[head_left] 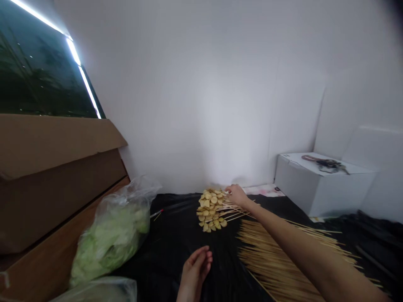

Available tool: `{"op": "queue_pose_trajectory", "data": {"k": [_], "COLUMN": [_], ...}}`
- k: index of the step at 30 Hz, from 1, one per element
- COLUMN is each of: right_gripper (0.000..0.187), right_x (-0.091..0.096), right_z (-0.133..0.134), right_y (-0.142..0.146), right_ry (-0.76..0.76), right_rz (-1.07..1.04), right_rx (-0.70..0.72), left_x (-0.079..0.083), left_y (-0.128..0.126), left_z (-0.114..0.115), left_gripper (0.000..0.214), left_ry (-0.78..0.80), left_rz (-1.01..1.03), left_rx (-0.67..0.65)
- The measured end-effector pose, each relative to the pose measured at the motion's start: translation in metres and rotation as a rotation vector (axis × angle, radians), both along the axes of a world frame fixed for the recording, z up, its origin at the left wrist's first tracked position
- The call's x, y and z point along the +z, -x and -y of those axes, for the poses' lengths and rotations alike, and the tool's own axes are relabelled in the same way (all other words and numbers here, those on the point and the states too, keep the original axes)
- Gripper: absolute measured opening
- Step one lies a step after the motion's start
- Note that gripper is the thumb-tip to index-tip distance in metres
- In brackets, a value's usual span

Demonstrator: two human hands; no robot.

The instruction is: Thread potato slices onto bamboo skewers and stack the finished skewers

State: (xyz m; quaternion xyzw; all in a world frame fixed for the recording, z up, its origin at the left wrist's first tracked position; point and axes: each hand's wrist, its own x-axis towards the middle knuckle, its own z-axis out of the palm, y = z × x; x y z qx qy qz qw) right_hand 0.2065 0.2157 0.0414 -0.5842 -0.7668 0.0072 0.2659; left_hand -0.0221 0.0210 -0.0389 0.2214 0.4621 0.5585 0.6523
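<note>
My right hand (pixel 236 195) reaches far forward to a pile of skewered yellow slices (pixel 210 209) lying on the black sheet (pixel 170 243). Its fingers are curled at the sticks at the pile's right edge; what they grip is too small to name. My left hand (pixel 197 268) rests low near the front, fingers together and loosely extended, holding nothing. A large bundle of bare bamboo skewers (pixel 283 256) lies under my right forearm.
A clear bag of green leafy vegetable (pixel 113 235) sits on the left, another bag (pixel 100 291) in front of it. Cardboard boxes (pixel 53 167) stack at left. A white box (pixel 321 184) with dark items stands at right. White wall behind.
</note>
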Motion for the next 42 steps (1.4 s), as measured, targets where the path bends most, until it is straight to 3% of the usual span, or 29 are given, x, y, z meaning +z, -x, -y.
{"op": "queue_pose_trajectory", "data": {"k": [4,10,18,26,30,36,42], "right_gripper": [0.025,0.022,0.025,0.02,0.022,0.023,0.031], "right_x": [0.002,-0.017,-0.023,-0.017,-0.002,0.016,0.014], "right_z": [0.033,0.11,0.177,0.216,0.187,0.086,0.009], "right_y": [-0.014,-0.042,-0.094,-0.083,-0.086,-0.097,-0.073], "right_ry": [-0.055,-0.056,0.03,0.137,0.145,0.175,0.253], "right_rz": [-0.054,-0.127,-0.182,-0.085,-0.029,0.015,0.075], "right_rx": [0.003,0.043,-0.051,0.087,0.061,-0.124,-0.169], "left_x": [0.001,0.011,0.026,0.021,0.016,0.012,0.002], "left_y": [-0.001,-0.004,-0.009,-0.008,-0.009,-0.006,-0.001], "left_z": [-0.001,-0.002,0.003,0.0,-0.002,-0.005,-0.007], "left_gripper": [0.02,0.014,0.013,0.013,0.01,0.04,0.047], "left_ry": [-0.053,-0.041,-0.047,-0.089,-0.114,-0.209,-0.206], "left_rz": [0.018,-0.026,-0.044,-0.062,-0.111,-0.299,-0.351], "left_rx": [-0.016,-0.007,-0.017,-0.03,-0.027,0.09,0.082]}}
